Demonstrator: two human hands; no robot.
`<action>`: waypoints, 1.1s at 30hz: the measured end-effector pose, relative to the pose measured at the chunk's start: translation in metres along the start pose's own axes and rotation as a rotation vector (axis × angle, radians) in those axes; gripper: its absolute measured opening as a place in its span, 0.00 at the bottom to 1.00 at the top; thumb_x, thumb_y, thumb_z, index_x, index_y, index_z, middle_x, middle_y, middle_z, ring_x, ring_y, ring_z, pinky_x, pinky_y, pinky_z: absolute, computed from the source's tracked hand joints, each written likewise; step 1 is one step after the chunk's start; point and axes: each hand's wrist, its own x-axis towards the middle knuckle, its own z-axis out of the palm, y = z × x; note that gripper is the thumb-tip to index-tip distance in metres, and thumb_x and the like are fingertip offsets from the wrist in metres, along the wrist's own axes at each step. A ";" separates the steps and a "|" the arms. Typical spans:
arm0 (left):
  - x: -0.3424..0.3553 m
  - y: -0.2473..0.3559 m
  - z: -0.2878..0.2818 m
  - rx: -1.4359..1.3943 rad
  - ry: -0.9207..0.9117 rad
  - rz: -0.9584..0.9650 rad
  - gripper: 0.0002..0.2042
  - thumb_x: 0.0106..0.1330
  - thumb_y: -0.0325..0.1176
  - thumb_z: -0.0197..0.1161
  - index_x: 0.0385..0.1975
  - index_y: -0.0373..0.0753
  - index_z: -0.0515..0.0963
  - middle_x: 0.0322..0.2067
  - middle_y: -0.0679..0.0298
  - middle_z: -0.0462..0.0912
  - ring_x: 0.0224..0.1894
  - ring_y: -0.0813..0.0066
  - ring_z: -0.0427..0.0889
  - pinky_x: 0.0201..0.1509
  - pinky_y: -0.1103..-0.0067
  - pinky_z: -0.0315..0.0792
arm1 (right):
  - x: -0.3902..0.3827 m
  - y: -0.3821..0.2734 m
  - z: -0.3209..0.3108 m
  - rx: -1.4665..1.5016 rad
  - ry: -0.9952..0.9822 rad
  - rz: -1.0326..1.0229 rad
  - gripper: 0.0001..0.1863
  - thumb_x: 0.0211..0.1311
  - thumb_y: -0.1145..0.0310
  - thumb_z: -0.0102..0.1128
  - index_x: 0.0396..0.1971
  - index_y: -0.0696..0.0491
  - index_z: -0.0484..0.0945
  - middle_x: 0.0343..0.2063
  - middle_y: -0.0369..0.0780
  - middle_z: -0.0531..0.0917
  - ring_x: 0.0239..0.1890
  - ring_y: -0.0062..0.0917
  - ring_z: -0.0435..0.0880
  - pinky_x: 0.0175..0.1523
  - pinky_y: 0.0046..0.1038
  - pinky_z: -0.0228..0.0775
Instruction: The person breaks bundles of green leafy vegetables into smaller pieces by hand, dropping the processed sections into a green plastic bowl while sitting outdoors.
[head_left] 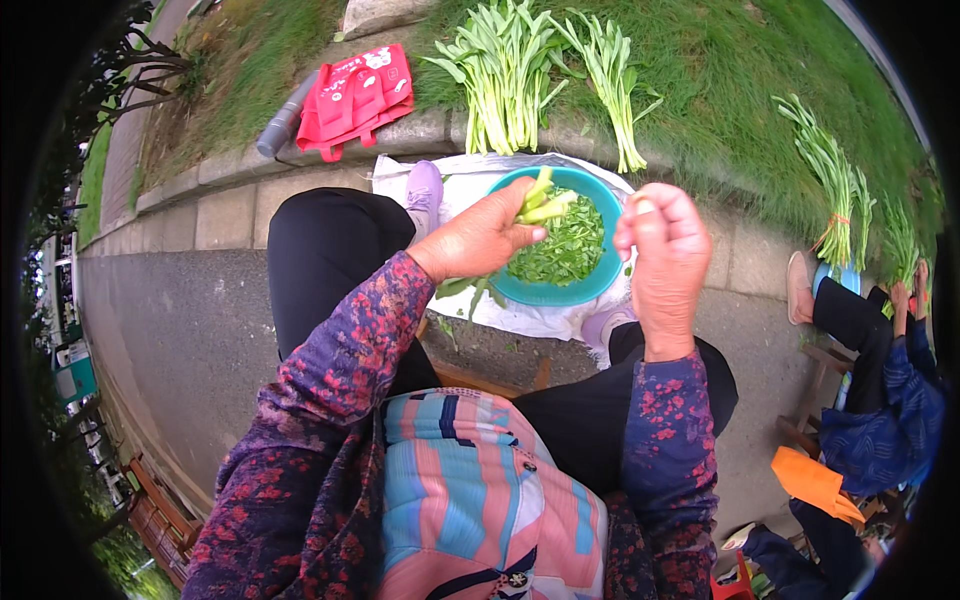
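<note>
Beyond basin [550,295]: red bag [357,98], leafy bunches [505,80]; left fingers [503,200] grip stems [548,209], partly hiding basin; right fingers [682,208] closed.

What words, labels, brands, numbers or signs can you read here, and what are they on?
None that I can quote.
Red bag: small white markings, too small and blurred to read.
Turquoise basin: no lettering visible.
White sheet under it: none I can make out.
Orange cloth at right: none visible.
</note>
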 end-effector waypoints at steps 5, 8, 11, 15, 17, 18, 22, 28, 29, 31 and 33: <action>0.000 -0.006 -0.020 -0.317 0.101 -0.056 0.10 0.64 0.31 0.59 0.43 0.39 0.69 0.34 0.71 0.72 0.37 0.83 0.70 0.45 0.83 0.65 | 0.009 -0.012 -0.022 0.293 -0.037 0.080 0.05 0.62 0.74 0.48 0.29 0.56 0.73 0.24 0.34 0.75 0.25 0.14 0.70 0.32 0.18 0.63; 0.000 -0.004 -0.031 -0.380 0.168 -0.039 0.10 0.63 0.31 0.60 0.41 0.37 0.70 0.30 0.69 0.72 0.34 0.80 0.71 0.43 0.82 0.66 | 0.008 -0.010 -0.029 0.048 -0.056 0.065 0.05 0.60 0.74 0.49 0.26 0.56 0.73 0.23 0.32 0.75 0.25 0.13 0.70 0.31 0.18 0.62; -0.003 0.002 -0.039 -0.396 0.209 -0.045 0.12 0.61 0.30 0.63 0.41 0.37 0.71 0.31 0.68 0.75 0.36 0.80 0.73 0.45 0.82 0.66 | 0.006 0.002 -0.040 -0.417 -0.143 0.022 0.06 0.60 0.73 0.52 0.24 0.57 0.72 0.21 0.34 0.75 0.25 0.13 0.71 0.29 0.19 0.62; -0.007 0.002 -0.047 -0.287 0.311 -0.053 0.12 0.56 0.27 0.66 0.39 0.36 0.73 0.31 0.68 0.78 0.36 0.81 0.76 0.46 0.81 0.69 | 0.010 0.017 -0.050 -0.747 -0.180 -0.324 0.05 0.59 0.75 0.56 0.34 0.59 0.77 0.23 0.40 0.75 0.24 0.16 0.73 0.30 0.23 0.66; -0.007 -0.001 -0.045 -0.241 0.276 -0.119 0.12 0.55 0.26 0.67 0.38 0.35 0.75 0.31 0.68 0.79 0.35 0.81 0.77 0.44 0.81 0.71 | 0.010 0.012 -0.045 -0.644 -0.091 -0.249 0.12 0.58 0.79 0.54 0.42 0.54 0.79 0.26 0.37 0.78 0.24 0.13 0.74 0.31 0.20 0.68; -0.008 -0.002 -0.045 -0.209 0.266 -0.152 0.12 0.54 0.25 0.67 0.37 0.35 0.75 0.30 0.68 0.80 0.34 0.81 0.77 0.43 0.81 0.71 | 0.007 0.009 -0.042 -0.527 -0.059 -0.102 0.13 0.58 0.79 0.54 0.43 0.54 0.79 0.27 0.36 0.79 0.25 0.13 0.74 0.31 0.19 0.69; -0.006 0.003 -0.023 -0.141 0.200 -0.167 0.12 0.52 0.28 0.71 0.36 0.35 0.80 0.30 0.71 0.81 0.33 0.86 0.77 0.40 0.84 0.72 | 0.005 0.015 -0.032 -0.415 -0.078 0.058 0.09 0.56 0.80 0.56 0.37 0.56 0.80 0.26 0.32 0.80 0.25 0.11 0.75 0.31 0.16 0.68; -0.001 0.011 -0.005 -0.161 0.113 -0.174 0.13 0.52 0.29 0.71 0.38 0.36 0.79 0.29 0.74 0.79 0.32 0.88 0.75 0.39 0.86 0.70 | 0.001 0.008 0.001 -0.560 -0.103 -0.306 0.06 0.51 0.79 0.62 0.31 0.57 0.80 0.27 0.39 0.80 0.27 0.23 0.79 0.33 0.22 0.71; -0.001 0.011 -0.005 -0.140 0.109 -0.174 0.13 0.52 0.28 0.71 0.38 0.36 0.79 0.29 0.74 0.78 0.32 0.88 0.75 0.39 0.86 0.70 | 0.001 0.010 0.001 -0.580 -0.108 -0.344 0.06 0.51 0.79 0.62 0.31 0.57 0.80 0.27 0.40 0.80 0.27 0.25 0.80 0.33 0.23 0.71; 0.000 0.011 -0.004 -0.101 0.100 -0.170 0.14 0.52 0.28 0.71 0.38 0.36 0.79 0.29 0.74 0.78 0.32 0.88 0.74 0.39 0.86 0.70 | 0.001 0.010 0.002 -0.599 -0.112 -0.378 0.06 0.51 0.79 0.62 0.31 0.57 0.80 0.27 0.41 0.80 0.28 0.28 0.80 0.33 0.25 0.71; 0.000 0.007 -0.004 -0.080 0.087 -0.164 0.14 0.52 0.28 0.71 0.38 0.36 0.79 0.29 0.74 0.78 0.33 0.88 0.74 0.39 0.86 0.70 | 0.000 0.008 0.003 -0.590 -0.111 -0.369 0.06 0.51 0.78 0.62 0.31 0.56 0.80 0.27 0.42 0.80 0.29 0.30 0.80 0.34 0.26 0.71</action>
